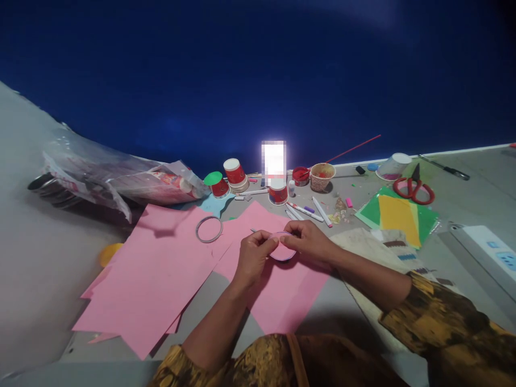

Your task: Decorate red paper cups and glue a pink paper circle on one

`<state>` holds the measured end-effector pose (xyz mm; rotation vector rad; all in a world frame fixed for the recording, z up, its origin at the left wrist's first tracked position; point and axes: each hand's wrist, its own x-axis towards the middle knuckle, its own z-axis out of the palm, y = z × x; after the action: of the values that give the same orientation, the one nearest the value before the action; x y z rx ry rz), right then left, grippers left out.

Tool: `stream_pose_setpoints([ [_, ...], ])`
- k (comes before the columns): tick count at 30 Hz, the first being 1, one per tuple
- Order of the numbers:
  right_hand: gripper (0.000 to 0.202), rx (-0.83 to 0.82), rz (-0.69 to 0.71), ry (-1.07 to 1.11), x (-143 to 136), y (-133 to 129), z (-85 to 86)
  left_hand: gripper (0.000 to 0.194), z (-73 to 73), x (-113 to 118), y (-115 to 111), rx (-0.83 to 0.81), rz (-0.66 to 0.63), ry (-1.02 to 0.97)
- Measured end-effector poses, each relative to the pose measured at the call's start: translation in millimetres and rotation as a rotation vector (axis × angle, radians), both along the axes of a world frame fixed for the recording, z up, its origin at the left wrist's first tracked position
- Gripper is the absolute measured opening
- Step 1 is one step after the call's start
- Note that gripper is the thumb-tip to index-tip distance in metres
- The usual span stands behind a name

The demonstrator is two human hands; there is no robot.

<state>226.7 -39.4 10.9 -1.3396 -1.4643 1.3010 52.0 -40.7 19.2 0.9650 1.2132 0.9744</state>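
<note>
A round pink paper disc (282, 251) with a thin purple-blue edge is held between my two hands. My left hand (257, 252) pinches its left side with thumb and forefinger. At the disc's upper right, my right hand (308, 239) closes on the rim with thumb and fingers. Beneath both hands lies a pink paper sheet (290, 306), and another stack of pink sheets (161, 274) spreads to the left. A grey ring (196, 229) rests on the pink paper left of my hands. What lies under the disc is mostly hidden.
Red paper cups (235, 172), a bright light (274, 161), a stained paint cup (321, 178) and markers (305, 211) line the back. Red-handled scissors (421, 193) lie on green and yellow sheets (397, 217) at right, near a power strip (489, 250). A plastic bag (121, 169) sits left.
</note>
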Motion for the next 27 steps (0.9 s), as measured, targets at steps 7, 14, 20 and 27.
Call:
stream_pose_setpoints([
  [7, 0.018, -0.107, -0.013, 0.133, 1, 0, -6.5, 0.023, -2.6, 0, -2, -0.083, -0.033, -0.095],
  [14, 0.019, -0.143, -0.034, 0.204, -2, -1, -4.8, 0.024, -5.1, 0, -1, -0.100, -0.049, -0.124],
  [20, 0.012, -0.163, -0.090, 0.344, -2, 1, -3.2, 0.026, -3.2, -2, 2, -0.036, -0.018, -0.080],
  [27, 0.009, -0.175, -0.109, 0.410, -6, 2, -9.8, 0.034, -15.0, -1, 1, -0.088, -0.029, -0.200],
])
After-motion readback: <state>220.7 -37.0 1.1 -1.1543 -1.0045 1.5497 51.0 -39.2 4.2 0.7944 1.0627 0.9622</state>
